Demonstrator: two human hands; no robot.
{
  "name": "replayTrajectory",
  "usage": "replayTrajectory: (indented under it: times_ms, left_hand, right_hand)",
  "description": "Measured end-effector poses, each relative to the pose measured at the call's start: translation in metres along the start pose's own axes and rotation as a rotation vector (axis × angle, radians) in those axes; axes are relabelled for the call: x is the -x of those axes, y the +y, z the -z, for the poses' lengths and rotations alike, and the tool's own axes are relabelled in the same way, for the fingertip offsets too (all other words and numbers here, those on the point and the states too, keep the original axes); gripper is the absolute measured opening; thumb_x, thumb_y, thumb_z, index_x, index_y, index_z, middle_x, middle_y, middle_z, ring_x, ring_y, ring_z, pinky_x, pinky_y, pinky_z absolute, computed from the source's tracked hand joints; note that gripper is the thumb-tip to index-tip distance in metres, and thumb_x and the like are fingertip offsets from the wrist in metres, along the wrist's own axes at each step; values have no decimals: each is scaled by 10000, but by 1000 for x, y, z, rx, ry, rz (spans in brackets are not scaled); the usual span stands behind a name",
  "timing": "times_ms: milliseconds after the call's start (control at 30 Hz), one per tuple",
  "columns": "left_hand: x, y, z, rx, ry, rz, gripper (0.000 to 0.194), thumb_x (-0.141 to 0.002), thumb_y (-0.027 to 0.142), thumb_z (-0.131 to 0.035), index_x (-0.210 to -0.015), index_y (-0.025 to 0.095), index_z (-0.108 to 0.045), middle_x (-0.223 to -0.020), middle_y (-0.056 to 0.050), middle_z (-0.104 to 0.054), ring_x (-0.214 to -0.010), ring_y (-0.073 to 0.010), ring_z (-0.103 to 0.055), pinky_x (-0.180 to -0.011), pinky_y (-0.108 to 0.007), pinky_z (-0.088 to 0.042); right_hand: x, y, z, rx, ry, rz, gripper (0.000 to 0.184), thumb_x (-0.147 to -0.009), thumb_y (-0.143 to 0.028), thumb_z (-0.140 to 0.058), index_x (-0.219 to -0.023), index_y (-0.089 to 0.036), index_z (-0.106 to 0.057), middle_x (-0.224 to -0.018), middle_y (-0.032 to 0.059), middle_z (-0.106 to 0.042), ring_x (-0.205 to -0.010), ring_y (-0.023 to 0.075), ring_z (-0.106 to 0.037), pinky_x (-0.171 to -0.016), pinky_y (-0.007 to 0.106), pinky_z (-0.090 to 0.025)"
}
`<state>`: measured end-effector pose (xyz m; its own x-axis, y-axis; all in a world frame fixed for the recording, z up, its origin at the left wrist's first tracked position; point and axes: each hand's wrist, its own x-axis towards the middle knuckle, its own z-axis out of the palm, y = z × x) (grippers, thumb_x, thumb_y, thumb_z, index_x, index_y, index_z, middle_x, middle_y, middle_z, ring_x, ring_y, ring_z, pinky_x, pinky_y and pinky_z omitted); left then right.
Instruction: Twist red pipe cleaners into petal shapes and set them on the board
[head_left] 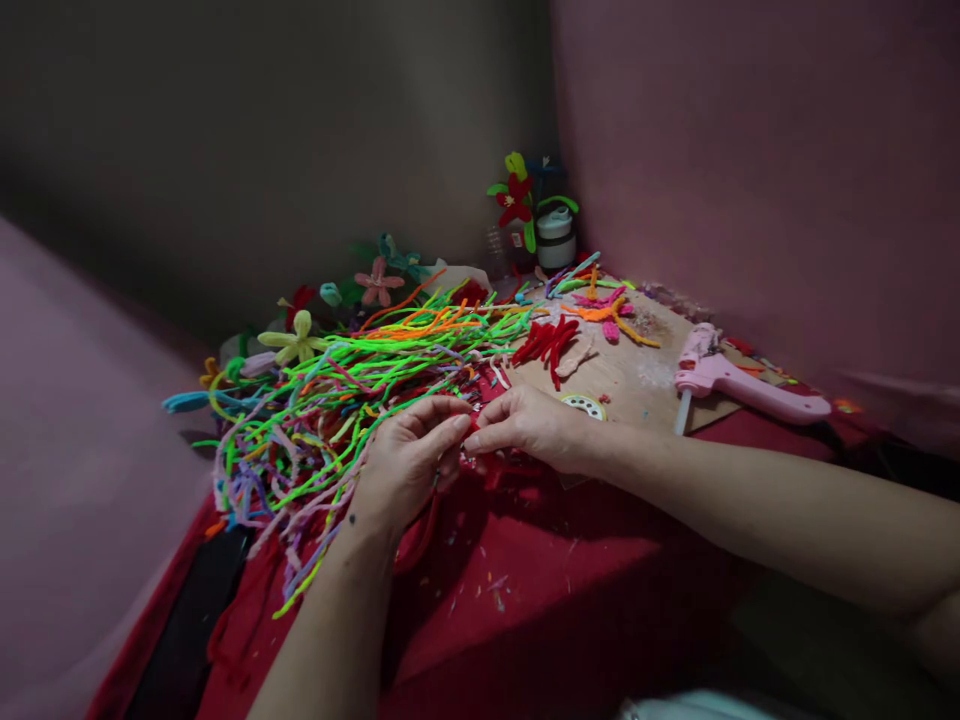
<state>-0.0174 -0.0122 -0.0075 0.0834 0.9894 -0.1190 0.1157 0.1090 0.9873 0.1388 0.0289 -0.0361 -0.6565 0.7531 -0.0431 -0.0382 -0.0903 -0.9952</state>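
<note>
My left hand (414,448) and my right hand (525,428) meet at the middle of the table, fingertips pinched together. Between them is a red fuzzy pipe cleaner (474,424), mostly covered by the fingers. Its exact shape is hard to make out. A longer red strand hangs below my left hand. Left of the hands spreads a big heap of pipe cleaners (352,375) in green, orange, pink, purple and yellow. Just past my right hand lie several short red pipe cleaner pieces (547,342) and a pale pink looped piece (576,360).
A pink glue gun (757,385) rests at the right on a brown board (630,375). Near my right wrist is a white-and-yellow disc (585,406). An orange and pink pipe cleaner flower (609,310) lies farther back. Behind stand a white lidded container (556,240) and a red flower (514,200).
</note>
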Motion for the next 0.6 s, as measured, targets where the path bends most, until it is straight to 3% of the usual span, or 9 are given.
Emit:
replayTrajectory:
  times_ms: [133,367,433,500,600]
  left_hand:
    - [4,-2,-1,-167,29,-28,200,-732,355,-632,-693,161,-602,-420,49,-463,-355,-51,-347,-357,-175,-235]
    - [6,-4,-3,-669,316,-446,117,-718,276,-638,-644,188,-656,-531,21,-560,-467,-72,-449,-465,-193,-343]
    - [3,-4,-1,-600,359,-393,157,-736,300,-617,-633,183,-640,-500,26,-535,-447,-71,-434,-444,-191,-331]
    - [0,-3,3,-414,336,-250,204,-766,352,-580,-666,180,-620,-467,36,-504,-400,-65,-401,-400,-189,-297]
    - [-3,-2,7,-202,157,-25,236,-759,406,-586,-738,172,-596,-478,40,-514,-371,-58,-388,-380,-181,-277]
  right_hand:
    - [1,2,0,57,-93,-9,218,-688,-302,-631,-571,-120,-604,-428,-37,-480,-390,51,-366,-411,208,-238]
    - [-1,2,-8,73,37,-18,239,-699,-220,-595,-496,-141,-498,-359,-71,-371,-339,34,-271,-378,210,-170]
    - [-2,2,-8,36,48,-38,247,-698,-248,-610,-502,-143,-502,-361,-69,-373,-340,39,-273,-378,214,-171]
    - [-2,1,-6,-6,75,-25,259,-708,-282,-614,-515,-142,-511,-386,-57,-408,-353,44,-307,-386,215,-196]
    - [-3,1,-1,-28,162,91,276,-724,-304,-604,-519,-135,-527,-437,-38,-463,-395,47,-356,-420,213,-249]
